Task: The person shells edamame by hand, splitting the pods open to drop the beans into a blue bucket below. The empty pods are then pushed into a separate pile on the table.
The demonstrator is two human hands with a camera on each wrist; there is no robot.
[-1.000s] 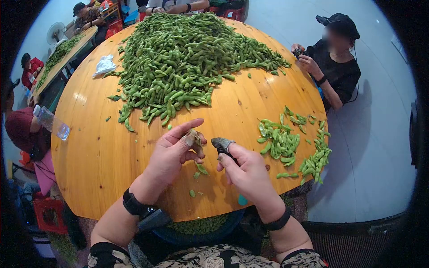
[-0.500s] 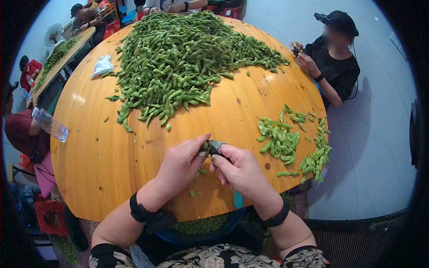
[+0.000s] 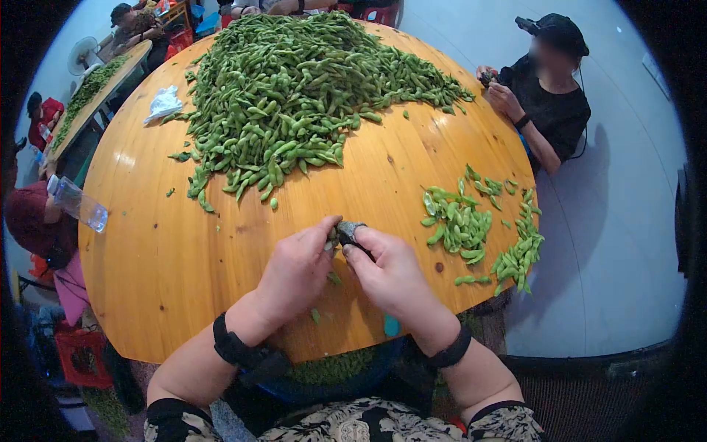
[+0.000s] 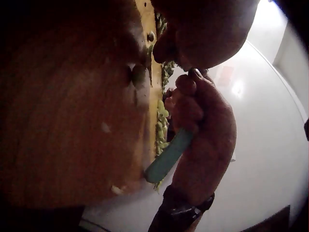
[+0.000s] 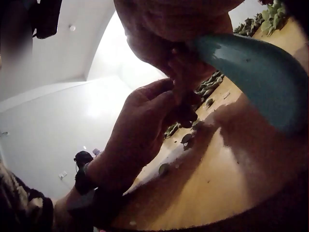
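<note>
My two hands meet over the near part of the round wooden table (image 3: 221,295). The left hand (image 3: 293,269) pinches a small greenish soybean pod (image 3: 333,239), mostly hidden by the fingers. My right hand (image 3: 394,274) grips a tool with a teal handle (image 5: 251,72); its working end is hidden between the hands. That handle sticks out below the palm in both wrist views. A grey covering (image 3: 350,230) wraps the right index fingertip, which is right at the left thumb. Beneath the hands lie a loose pod (image 3: 334,278) and a green scrap (image 3: 315,315).
A large heap of green pods (image 3: 287,103) covers the table's far side. Lighter pods (image 3: 464,225) lie at the right. A white tissue (image 3: 163,103) and a clear bottle (image 3: 77,202) are at the left. A person in black (image 3: 549,96) sits at the right edge.
The hands were apart a second ago, with the left fingers spread; they have come together at the fingertips and remain so. The teal handle has swung into fuller view below the right hand.
</note>
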